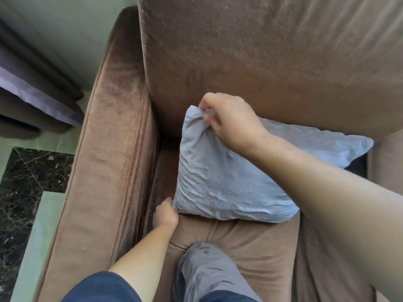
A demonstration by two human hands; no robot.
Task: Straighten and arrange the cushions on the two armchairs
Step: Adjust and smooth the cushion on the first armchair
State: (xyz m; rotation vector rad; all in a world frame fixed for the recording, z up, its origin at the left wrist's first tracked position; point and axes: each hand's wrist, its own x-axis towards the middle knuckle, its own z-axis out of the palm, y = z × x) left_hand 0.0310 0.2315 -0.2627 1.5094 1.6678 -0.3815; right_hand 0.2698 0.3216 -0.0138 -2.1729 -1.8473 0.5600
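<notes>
- Far left: dark curtain (32, 92) is seen, with dark marble floor tile (28, 182) below it.
- Brown armchair (261, 62) is viewed from above; its left armrest (104, 160) runs down the frame.
- Left hand (165, 213) is closed on the lower left corner of the grey cushion (220, 182), pinched tight, down by the seat beside the armrest.
- Cushion is stood on the seat (250, 247), leaned against the backrest, fabric wrinkled; its body lies to the right of the left-hand grip.
- A knee in grey trousers (202, 271) is pressed on the seat front, below the cushion.
- Right hand (229, 120) is clamped on the upper left corner, fabric bunched between fingers; cushion hangs below and right of this grip.
- Cushion's far right corner is seen past the right forearm.
</notes>
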